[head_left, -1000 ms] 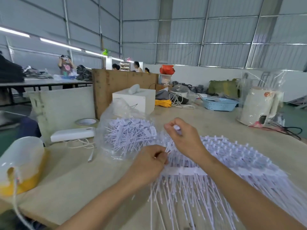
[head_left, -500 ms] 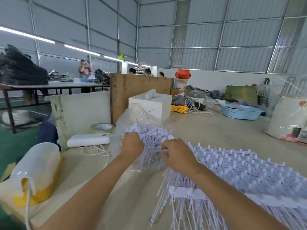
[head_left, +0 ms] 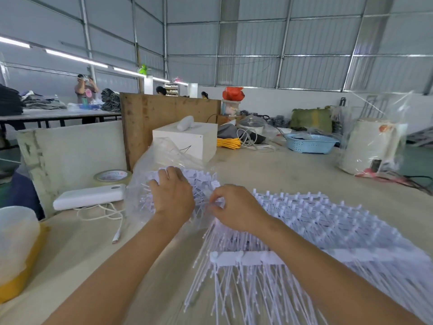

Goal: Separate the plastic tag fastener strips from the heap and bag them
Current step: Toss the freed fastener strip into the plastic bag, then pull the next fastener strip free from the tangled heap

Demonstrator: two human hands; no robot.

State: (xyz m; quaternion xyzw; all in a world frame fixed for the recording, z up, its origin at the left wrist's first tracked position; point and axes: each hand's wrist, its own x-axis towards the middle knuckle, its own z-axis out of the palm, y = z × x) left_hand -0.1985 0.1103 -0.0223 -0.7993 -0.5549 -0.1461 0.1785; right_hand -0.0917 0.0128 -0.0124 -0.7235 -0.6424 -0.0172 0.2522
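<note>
1. The strip (head_left: 212,186) being bagged lies at the mouth of the clear bag (head_left: 164,158), just left of the heap (head_left: 316,221) on the surface (head_left: 269,174).
2. The right hand (head_left: 234,209) pinches the strip's end with curled fingers; the left hand (head_left: 172,198) rests on the strips already in the bag, fingers nearly straight.
3. Feed the strip in lengthwise, parallel to those bagged, so the pins do not tangle.
4. Hold the bagged strips down with the left hand until the strip is seated.
5. Keep the bag clear of the charging cable (head_left: 112,216) beside it.
</note>
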